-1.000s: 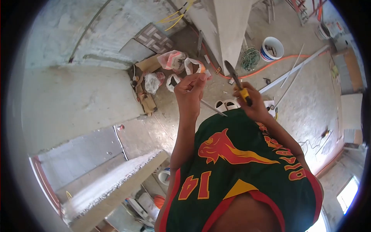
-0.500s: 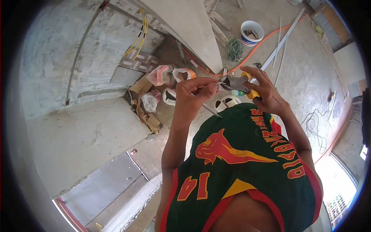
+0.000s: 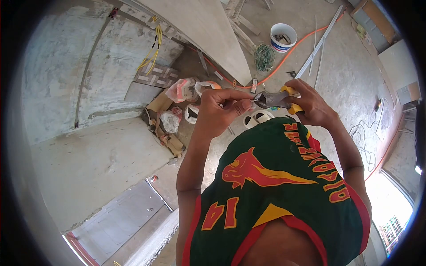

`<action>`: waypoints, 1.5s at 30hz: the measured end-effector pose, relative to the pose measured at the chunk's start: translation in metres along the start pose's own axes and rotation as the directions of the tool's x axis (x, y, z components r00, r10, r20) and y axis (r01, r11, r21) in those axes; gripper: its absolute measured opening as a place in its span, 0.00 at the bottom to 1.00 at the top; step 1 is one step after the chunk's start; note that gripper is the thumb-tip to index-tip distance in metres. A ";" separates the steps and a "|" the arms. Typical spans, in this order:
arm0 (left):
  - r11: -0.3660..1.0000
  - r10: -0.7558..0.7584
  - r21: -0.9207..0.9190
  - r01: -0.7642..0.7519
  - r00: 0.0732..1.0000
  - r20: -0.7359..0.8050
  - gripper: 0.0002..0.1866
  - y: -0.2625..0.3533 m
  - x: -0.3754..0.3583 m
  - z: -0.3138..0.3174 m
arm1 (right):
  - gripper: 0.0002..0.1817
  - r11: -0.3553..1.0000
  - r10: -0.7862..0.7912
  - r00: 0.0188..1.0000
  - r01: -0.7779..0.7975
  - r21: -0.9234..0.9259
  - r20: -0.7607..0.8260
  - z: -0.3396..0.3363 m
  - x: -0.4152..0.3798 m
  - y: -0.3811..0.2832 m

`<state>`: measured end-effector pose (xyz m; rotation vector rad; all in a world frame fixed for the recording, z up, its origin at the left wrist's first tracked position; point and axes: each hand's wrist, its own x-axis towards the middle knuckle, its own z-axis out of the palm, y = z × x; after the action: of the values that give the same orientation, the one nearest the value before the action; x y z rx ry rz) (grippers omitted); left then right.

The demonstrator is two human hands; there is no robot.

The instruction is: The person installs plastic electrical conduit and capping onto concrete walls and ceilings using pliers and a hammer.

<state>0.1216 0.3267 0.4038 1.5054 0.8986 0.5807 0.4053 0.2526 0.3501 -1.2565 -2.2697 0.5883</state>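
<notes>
Above the front of the jersey, my left hand point(image 3: 222, 111) is closed, with thumb and forefinger pinching a thin, pale wire-like piece point(image 3: 255, 101). Most of that piece is hidden by the fingers. My right hand point(image 3: 313, 104) is wrapped round the yellow handles of a pair of pincers point(image 3: 273, 99). Their grey metal head points left and meets the tip of the thin piece. Whether the jaws are clamped on it is too small to tell. Below the left hand, a short grey strip point(image 3: 230, 130) shows.
Beyond my hands lie a white bucket point(image 3: 283, 39), a green wire coil point(image 3: 264, 57) and an orange hose point(image 3: 288, 54). Long pale strips point(image 3: 317, 44) lie on the floor. Open bags point(image 3: 183, 91) and cardboard point(image 3: 173, 144) stand by the left wall. A wide board point(image 3: 213, 35) slants overhead.
The pincers have turned slightly, and their handles look a little closer together. A long grey strip below my left hand now shows only a short end. The view has shifted slightly.
</notes>
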 end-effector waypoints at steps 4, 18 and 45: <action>1.000 -0.002 0.016 0.003 1.000 -0.030 0.09 -0.005 0.001 0.000 | 0.23 0.993 0.089 0.994 -0.094 0.078 0.062 0.013 -0.006 0.005; 0.994 -0.001 0.112 0.010 0.997 -0.079 0.11 0.005 -0.002 -0.007 | 0.34 0.991 -0.016 0.999 0.021 0.130 -0.039 0.022 0.006 -0.006; 0.915 0.356 0.321 -0.246 0.867 -0.350 0.08 0.006 -0.007 -0.003 | 0.26 0.999 0.024 0.993 -0.028 -0.028 -0.116 0.005 0.023 -0.010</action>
<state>0.1166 0.3233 0.4107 1.8273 1.0926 1.0667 0.3848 0.2667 0.3564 -1.3015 -2.1770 0.4802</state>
